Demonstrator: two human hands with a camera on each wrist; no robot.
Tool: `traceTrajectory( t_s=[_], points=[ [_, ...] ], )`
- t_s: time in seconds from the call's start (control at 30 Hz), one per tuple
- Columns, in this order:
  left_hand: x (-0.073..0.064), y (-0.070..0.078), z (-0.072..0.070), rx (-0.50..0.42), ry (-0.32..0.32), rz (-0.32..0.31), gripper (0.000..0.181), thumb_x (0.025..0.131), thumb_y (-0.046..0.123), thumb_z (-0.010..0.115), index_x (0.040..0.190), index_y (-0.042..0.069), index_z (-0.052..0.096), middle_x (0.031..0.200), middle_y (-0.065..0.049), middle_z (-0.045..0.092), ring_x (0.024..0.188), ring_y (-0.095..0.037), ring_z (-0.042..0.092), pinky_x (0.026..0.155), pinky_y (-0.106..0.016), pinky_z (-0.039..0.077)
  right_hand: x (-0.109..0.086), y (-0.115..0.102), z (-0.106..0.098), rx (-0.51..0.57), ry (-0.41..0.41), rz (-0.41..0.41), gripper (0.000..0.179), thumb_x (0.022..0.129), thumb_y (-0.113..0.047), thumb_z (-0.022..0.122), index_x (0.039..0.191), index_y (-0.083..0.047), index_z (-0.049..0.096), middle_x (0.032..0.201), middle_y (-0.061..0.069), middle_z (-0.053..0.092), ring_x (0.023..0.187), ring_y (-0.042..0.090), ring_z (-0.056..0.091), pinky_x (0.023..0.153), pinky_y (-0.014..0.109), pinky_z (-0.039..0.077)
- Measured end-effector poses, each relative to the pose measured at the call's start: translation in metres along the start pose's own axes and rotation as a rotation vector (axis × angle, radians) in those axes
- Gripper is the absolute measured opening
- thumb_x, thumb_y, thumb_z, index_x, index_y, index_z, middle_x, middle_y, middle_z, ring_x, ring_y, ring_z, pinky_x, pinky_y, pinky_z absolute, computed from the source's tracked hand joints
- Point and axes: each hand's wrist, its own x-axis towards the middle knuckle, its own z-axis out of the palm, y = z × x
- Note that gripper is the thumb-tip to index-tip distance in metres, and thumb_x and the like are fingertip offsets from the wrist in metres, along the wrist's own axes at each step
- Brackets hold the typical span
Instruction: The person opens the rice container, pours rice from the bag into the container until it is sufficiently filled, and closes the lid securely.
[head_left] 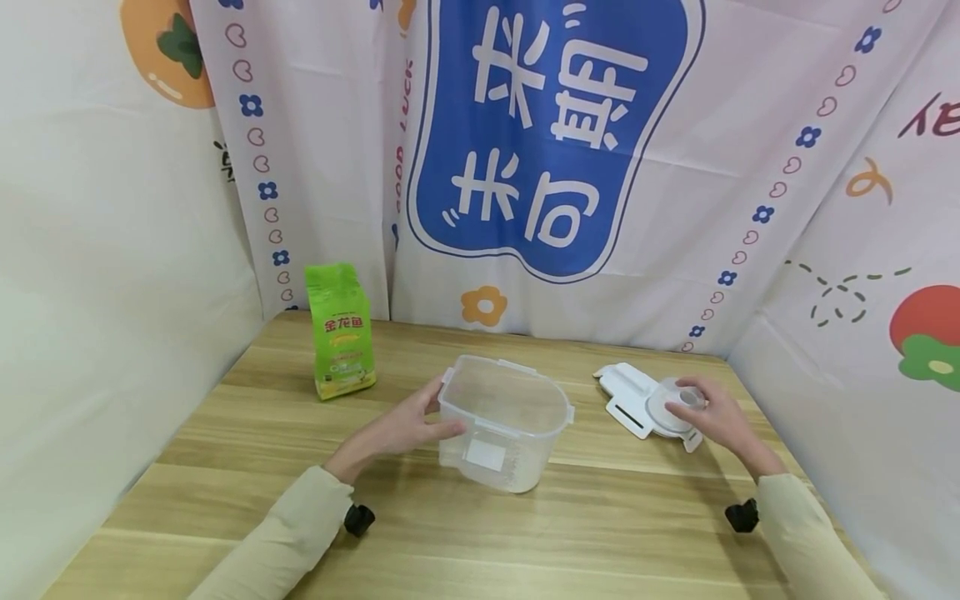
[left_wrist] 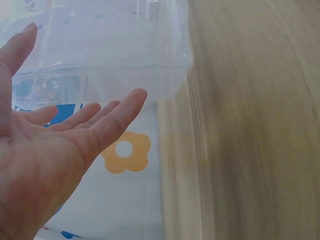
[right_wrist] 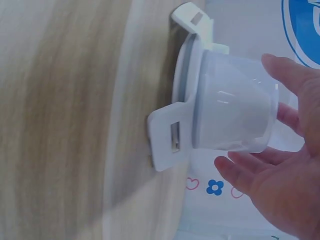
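A clear plastic storage container (head_left: 517, 408) stands without its lid on the wooden table. My left hand (head_left: 411, 425) is at its left side, thumb toward the front and fingers behind; in the left wrist view the left hand (left_wrist: 65, 140) is spread wide beside the clear wall. Farther right lies the white lid (head_left: 630, 396) with side latches and a translucent cup (head_left: 688, 398) standing on it. My right hand (head_left: 716, 412) reaches round the cup from the right. In the right wrist view its fingers (right_wrist: 235, 175) are loosely bent, with thumb and fingertips near the cup's end.
A green food bag (head_left: 341, 333) stands upright at the back left of the wooden table (head_left: 405, 533). Printed cloth curtains (head_left: 555, 308) hang behind the table's far edge and along both sides.
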Motion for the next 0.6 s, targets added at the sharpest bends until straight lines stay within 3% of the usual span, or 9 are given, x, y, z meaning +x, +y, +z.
traceTrajectory(
  t_s=[0.33,0.6],
  points=[
    [-0.003,-0.001,-0.001,0.040,0.019,-0.040,0.095,0.089,0.042,0.071,0.158,0.027,0.009,0.151,-0.014,0.041,0.136,-0.035,0.046,0.104,-0.049,0.049,0.001,-0.016,-0.010,-0.011,0.002,0.013,0.054,0.099,-0.042,0.056,0.129,0.003,0.054,0.135,0.030,0.051,0.126,0.049,0.045,0.097,0.065,0.042],
    [-0.009,-0.002,-0.007,0.034,0.008,-0.077,0.087,0.089,0.043,0.070,0.157,0.026,0.017,0.149,-0.009,0.045,0.134,-0.031,0.049,0.104,-0.048,0.049,-0.003,-0.049,-0.006,0.008,0.176,0.009,0.042,0.099,-0.033,0.056,0.119,0.003,0.062,0.129,0.030,0.057,0.117,0.043,0.052,0.091,0.054,0.043]
  ],
)
